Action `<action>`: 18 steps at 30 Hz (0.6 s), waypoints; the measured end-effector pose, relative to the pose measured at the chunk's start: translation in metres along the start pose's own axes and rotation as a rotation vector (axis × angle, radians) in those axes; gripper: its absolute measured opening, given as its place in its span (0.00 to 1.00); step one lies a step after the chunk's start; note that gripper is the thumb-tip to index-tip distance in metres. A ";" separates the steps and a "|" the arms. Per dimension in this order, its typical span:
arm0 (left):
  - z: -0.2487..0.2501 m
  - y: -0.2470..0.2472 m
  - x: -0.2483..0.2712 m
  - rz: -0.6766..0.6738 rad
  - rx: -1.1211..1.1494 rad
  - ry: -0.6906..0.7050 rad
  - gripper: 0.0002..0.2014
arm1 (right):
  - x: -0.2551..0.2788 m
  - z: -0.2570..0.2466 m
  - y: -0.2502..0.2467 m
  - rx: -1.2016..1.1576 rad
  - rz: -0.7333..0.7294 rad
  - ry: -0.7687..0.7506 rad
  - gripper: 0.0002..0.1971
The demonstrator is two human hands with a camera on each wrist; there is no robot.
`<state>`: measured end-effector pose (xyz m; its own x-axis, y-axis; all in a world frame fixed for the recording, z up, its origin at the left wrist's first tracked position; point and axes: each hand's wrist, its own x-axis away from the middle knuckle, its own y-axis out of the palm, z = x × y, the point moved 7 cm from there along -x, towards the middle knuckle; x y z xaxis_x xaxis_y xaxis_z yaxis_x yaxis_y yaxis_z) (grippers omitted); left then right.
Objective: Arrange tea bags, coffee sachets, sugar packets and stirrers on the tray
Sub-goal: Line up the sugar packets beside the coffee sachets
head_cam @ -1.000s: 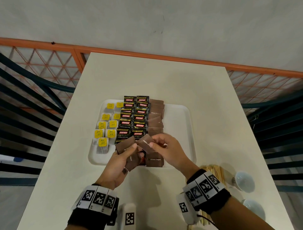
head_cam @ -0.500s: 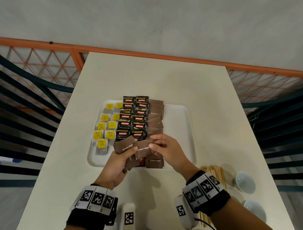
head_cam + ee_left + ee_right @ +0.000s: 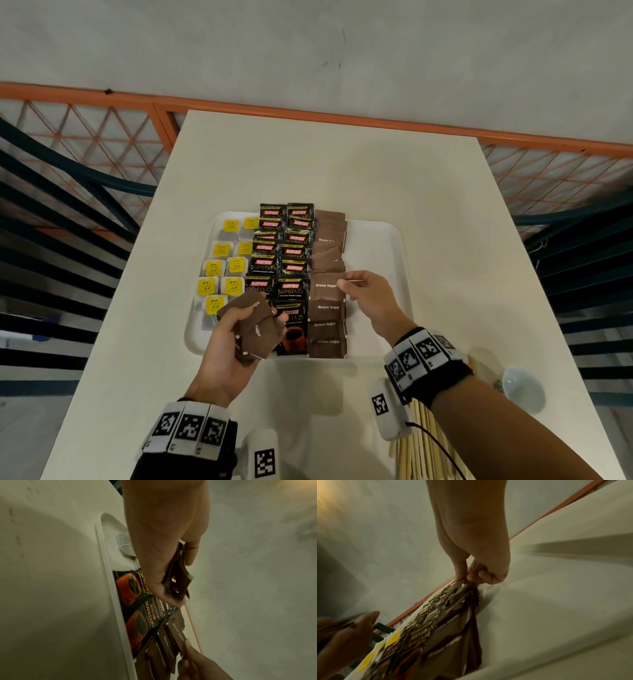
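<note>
Left hand (image 3: 236,337) grips a spare stack of sugar packets (image 3: 255,323) by the tray's (image 3: 383,240) near edge, feeding the right hand (image 3: 368,296), which pinches one packet (image 3: 327,286) into the brown row, probably for neat overlap.

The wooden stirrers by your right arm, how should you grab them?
Probably pinch the wooden stirrers around the middle of the bundle, coming from above. They lie flat on the table, long and thin, partly under the right hand's forearm.
</note>
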<state>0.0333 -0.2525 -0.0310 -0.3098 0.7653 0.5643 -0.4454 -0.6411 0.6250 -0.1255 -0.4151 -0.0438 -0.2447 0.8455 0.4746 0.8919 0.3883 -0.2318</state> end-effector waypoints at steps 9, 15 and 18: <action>-0.008 -0.002 -0.004 0.036 -0.172 -0.042 0.12 | -0.002 -0.006 -0.001 0.240 0.147 -0.130 0.09; -0.010 0.008 -0.006 0.021 -0.201 -0.026 0.10 | 0.015 -0.027 0.006 0.326 0.123 -0.239 0.07; -0.009 0.015 -0.008 0.000 -0.234 -0.014 0.10 | 0.034 -0.037 0.033 0.334 -0.160 -0.275 0.11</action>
<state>0.0212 -0.2678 -0.0312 -0.2985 0.7636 0.5725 -0.6286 -0.6087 0.4841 -0.0905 -0.3876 -0.0038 -0.5013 0.8137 0.2941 0.6742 0.5804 -0.4568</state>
